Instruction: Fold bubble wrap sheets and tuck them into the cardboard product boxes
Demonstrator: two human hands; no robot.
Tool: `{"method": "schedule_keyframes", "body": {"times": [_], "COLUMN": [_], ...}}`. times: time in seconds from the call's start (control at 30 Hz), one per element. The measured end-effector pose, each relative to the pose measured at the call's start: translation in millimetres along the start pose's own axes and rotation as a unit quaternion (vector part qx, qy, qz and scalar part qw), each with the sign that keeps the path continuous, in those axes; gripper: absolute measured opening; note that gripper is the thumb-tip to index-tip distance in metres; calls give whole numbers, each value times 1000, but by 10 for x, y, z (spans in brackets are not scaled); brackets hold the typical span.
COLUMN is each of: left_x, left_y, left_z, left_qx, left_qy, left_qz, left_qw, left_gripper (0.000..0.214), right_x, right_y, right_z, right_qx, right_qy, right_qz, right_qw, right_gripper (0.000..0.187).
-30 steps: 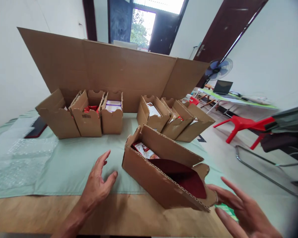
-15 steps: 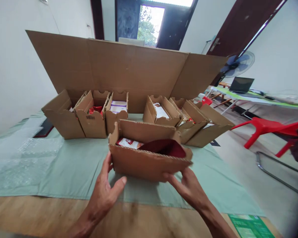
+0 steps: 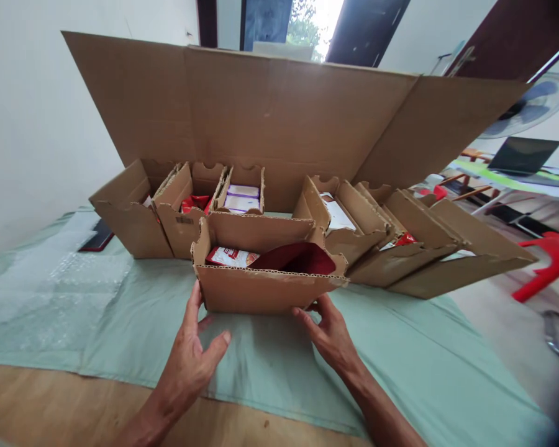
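Observation:
A long open cardboard box [image 3: 261, 288] lies crosswise on the green cloth [image 3: 121, 316] in front of me. Inside it are a red-and-white packet [image 3: 227, 256] at the left and a dark red pouch [image 3: 302, 259] at the right. My left hand [image 3: 190, 360] has its fingers spread, with the fingertips against the box's lower left corner. My right hand [image 3: 328, 332] touches the box's lower right front edge, fingers extended. Neither hand grips anything.
Behind stand two groups of small open cardboard boxes, a left group [image 3: 168, 214] and a right group [image 3: 400, 245], holding packets. A large cardboard sheet [image 3: 270, 118] stands upright at the back. Bubble wrap [image 3: 41, 292] lies at left. Red chair [image 3: 549, 261], fan and laptop at right.
The box was turned from a slant to lie crosswise and pushed away toward the rows of boxes. Both hands moved in to its front corners.

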State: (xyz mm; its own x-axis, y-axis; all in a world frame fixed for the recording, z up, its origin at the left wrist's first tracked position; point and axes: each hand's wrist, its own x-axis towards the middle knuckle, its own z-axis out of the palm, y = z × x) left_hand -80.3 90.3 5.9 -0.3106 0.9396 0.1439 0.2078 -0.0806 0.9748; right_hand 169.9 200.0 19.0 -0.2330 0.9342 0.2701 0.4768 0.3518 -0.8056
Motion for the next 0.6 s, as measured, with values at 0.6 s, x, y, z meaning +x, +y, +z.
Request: {"method": "schedule_keyframes", "body": {"times": [0.6], "left_x": [75], "left_y": [103], "left_z": [-126], "left_qx": [111], "left_qy": [-69], "left_qz": [29], "left_qw": [991], "left_gripper": [81], "right_x": [122], "right_y": [307], "right_z": [-174], "right_qx": [-109], "right_qy": [-3], "right_qz": [84], "right_qw": [990], "right_gripper": [46]}}
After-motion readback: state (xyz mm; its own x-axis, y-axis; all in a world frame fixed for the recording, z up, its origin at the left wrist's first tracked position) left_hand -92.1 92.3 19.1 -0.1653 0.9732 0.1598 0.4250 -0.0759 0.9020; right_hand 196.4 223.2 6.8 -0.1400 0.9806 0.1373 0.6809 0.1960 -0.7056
